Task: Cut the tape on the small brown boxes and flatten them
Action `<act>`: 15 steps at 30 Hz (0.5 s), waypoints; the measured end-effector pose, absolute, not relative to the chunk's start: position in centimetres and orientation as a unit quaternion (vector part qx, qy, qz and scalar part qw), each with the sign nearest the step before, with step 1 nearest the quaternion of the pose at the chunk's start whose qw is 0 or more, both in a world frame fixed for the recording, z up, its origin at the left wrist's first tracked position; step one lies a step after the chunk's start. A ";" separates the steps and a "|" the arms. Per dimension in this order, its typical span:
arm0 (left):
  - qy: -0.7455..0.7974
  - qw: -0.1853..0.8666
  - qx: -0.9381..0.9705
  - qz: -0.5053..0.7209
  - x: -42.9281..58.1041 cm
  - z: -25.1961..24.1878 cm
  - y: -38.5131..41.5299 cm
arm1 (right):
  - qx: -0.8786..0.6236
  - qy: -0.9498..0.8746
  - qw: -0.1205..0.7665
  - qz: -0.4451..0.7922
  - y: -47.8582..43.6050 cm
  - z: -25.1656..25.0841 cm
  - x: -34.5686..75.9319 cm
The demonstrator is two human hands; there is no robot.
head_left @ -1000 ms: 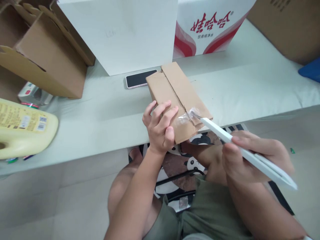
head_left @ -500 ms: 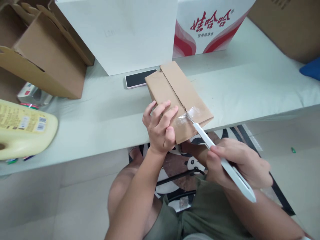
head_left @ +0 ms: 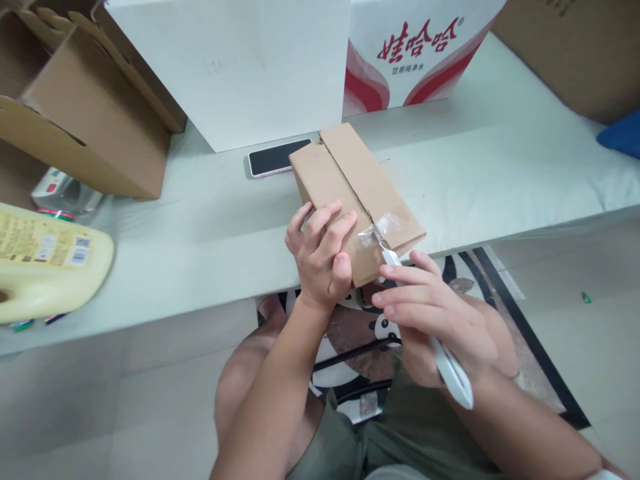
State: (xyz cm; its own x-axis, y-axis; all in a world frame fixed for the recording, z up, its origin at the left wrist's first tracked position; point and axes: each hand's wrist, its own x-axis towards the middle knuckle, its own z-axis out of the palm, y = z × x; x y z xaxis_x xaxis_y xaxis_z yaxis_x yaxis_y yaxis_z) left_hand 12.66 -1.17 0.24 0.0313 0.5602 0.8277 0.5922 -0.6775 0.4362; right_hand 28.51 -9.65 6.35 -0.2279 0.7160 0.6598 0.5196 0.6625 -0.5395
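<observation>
A small brown cardboard box (head_left: 357,193) lies tilted at the table's front edge, its flap seam facing up. Clear tape (head_left: 385,227) spans the near end of that seam. My left hand (head_left: 323,250) grips the box from the left, fingers over its top face and thumb at the near end. In my right hand (head_left: 435,313) is a white utility knife (head_left: 453,373), held with the fingers along its handle. Its blade tip touches the seam at the tape; the hand hides the handle's middle.
Behind the box lie a smartphone (head_left: 275,158) and a large white carton (head_left: 235,73), beside a red-and-white carton (head_left: 400,73). Open cardboard boxes (head_left: 105,113) and a yellow jug (head_left: 55,263) stand left. A blue object (head_left: 623,141) sits at the far right.
My right hand has slid up the knife toward the blade and turned, its fingers now laid over the handle. The knife stands steeper; my left hand and the box stay put.
</observation>
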 end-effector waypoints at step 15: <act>-0.414 -0.007 -0.720 -0.557 12.8 0.4 -1.4 | -0.368 -0.759 0.534 0.061 -9.2 5.7 26.5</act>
